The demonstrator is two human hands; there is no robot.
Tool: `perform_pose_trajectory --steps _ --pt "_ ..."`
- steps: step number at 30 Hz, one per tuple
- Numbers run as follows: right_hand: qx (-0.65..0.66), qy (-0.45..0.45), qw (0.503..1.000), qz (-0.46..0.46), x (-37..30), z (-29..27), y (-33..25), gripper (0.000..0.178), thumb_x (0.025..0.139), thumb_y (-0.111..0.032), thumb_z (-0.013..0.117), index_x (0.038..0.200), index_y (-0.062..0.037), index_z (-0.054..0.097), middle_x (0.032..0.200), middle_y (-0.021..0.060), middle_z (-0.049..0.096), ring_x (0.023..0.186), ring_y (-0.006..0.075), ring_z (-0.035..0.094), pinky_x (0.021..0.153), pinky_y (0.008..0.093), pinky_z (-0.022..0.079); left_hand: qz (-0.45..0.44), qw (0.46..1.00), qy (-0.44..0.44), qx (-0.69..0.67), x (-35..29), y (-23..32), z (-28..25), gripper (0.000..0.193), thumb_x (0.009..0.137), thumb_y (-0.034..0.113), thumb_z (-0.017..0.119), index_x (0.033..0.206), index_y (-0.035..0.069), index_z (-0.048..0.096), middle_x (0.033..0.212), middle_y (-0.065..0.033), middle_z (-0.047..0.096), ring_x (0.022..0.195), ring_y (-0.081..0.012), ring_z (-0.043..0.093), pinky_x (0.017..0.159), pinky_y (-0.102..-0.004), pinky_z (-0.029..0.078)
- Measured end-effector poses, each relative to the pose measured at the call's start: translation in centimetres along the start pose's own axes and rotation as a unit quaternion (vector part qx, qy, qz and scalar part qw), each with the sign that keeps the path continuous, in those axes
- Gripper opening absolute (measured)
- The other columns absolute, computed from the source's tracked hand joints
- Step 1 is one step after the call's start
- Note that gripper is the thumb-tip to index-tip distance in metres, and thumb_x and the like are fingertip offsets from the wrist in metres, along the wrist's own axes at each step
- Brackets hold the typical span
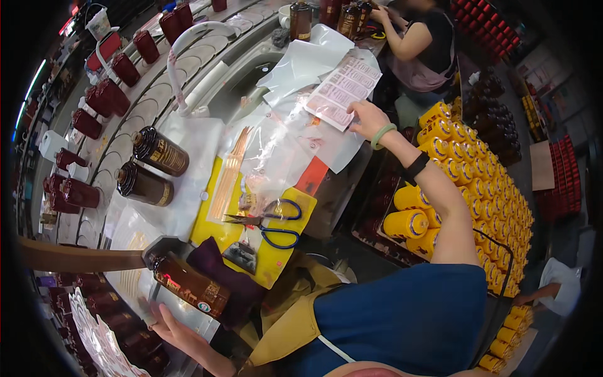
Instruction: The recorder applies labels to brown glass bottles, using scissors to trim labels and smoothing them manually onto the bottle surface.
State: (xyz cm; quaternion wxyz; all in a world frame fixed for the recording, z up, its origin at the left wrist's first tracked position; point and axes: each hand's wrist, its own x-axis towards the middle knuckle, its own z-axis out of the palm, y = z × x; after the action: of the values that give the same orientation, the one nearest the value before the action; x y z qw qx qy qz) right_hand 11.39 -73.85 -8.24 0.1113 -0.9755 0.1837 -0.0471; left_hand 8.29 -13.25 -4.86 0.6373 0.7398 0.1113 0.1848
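My right hand (369, 121) reaches to the far side of the bench, its fingers closed at the edge of a sheet of pink printed labels (342, 88). My left hand (176, 330) is at the lower left with fingers apart, beside a brown glazed bottle (191, 286). That bottle lies tilted against a dark bracket on a brown bar (81, 256). A dark purple cloth (217, 270) is next to it. On a yellow mat (264, 273) lie open scissors with dark blue handles (281, 242), a small dark block (240, 256) and several thin wooden sticks (229, 173).
Two dark brown bottles (160, 151) stand on the left of the bench. Behind them, a conveyor (147, 110) carries dark red bottles. A sink (254, 72) has a curved white pipe. Stacked yellow bottles (480, 182) fill the right side. A co-worker (424, 47) works beyond.
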Motion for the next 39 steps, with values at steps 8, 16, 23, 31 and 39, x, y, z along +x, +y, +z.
perform_pose_trajectory --steps 8,16,23,31,39 --pt "-0.046 0.027 0.995 -0.083 0.8 0.0 -0.5 0.037 0.074 -0.01 0.08 0.106 -0.0122 0.062 0.108 0.0082 0.062 0.108 0.0281 0.063 0.087 0.041 0.054 0.035 0.999 -0.017 0.015 0.1 0.6 0.2 0.055 0.1 0.014 0.056 0.147 -0.007 0.035 0.152 -0.0182 0.041 0.141 -0.0243 0.038 0.12 -0.04 0.022" --pt "0.109 -0.026 0.992 -0.064 6.1 -1.1 1.5 0.024 0.079 -0.009 0.073 0.103 -0.006 0.072 0.095 0.0155 0.073 0.087 0.0303 0.071 0.083 0.039 0.055 0.024 0.999 0.01 0.029 -0.6 0.8 0.1 0.056 0.099 0.016 0.057 0.147 -0.006 0.036 0.151 -0.0184 0.041 0.14 -0.0256 0.039 0.119 -0.0408 0.024" --pt "-0.116 0.086 0.989 -0.027 16.9 0.4 2.7 0.031 0.082 -0.016 0.073 0.111 -0.0093 0.068 0.118 0.0145 0.064 0.109 0.0297 0.064 0.091 0.0413 0.053 0.016 0.995 0.056 0.086 -0.5 1.3 0.3 0.057 0.098 0.018 0.06 0.146 -0.004 0.038 0.148 -0.0177 0.044 0.137 -0.0252 0.042 0.116 -0.0396 0.029" --pt "0.212 0.251 0.836 0.439 29.0 6.2 4.9 0.062 0.086 -0.017 0.069 0.139 -0.0072 0.038 0.13 0.0214 0.057 0.118 0.0376 0.059 0.094 0.0457 0.051 0.005 0.984 0.082 0.157 -0.7 4.3 2.9 0.056 0.094 0.009 0.065 0.143 -0.005 0.042 0.146 -0.0216 0.045 0.134 -0.0311 0.044 0.109 -0.0452 0.041" --pt "0.413 0.349 0.788 0.293 33.6 4.5 -5.5 0.024 0.092 -0.011 0.055 0.114 -0.0021 0.057 0.115 0.0226 0.064 0.108 0.0386 0.064 0.092 0.0449 0.051 0.052 0.978 0.038 0.199 0.0 3.6 3.9 0.056 0.094 0.01 0.065 0.143 -0.005 0.042 0.146 -0.0222 0.045 0.134 -0.0312 0.044 0.108 -0.0452 0.041"
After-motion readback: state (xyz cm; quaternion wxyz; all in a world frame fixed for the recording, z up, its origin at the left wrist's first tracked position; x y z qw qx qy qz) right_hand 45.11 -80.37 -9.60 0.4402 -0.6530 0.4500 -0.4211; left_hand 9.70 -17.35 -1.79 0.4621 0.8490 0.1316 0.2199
